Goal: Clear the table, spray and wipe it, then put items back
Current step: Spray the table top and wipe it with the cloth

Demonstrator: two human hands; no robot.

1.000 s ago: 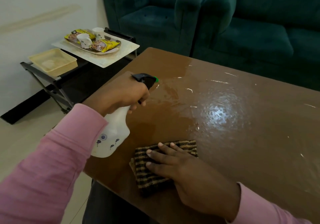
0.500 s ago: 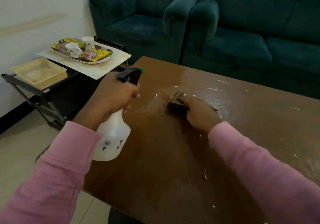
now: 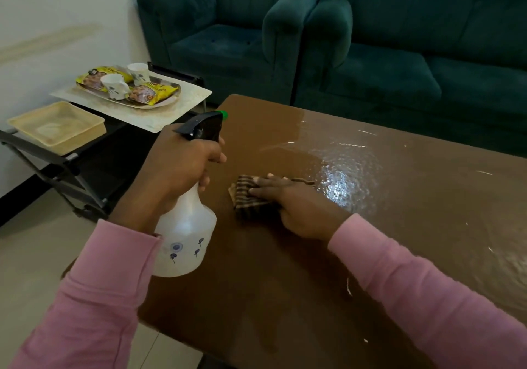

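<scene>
- The spray bottle [image 3: 185, 234] is gripped at its neck by the left hand [image 3: 176, 169], with the fingers curled round it. It is held over the near left edge of the table [image 3: 285, 297].
- The striped cloth [image 3: 245, 197] is pressed onto the tabletop by the right hand [image 3: 299, 209], fingers laid straight, just right of the bottle.
- A wet sheen is seen right of the cloth.
- A tray [image 3: 171, 99] with cups and snack packets is set on a side stand at far left.
</scene>
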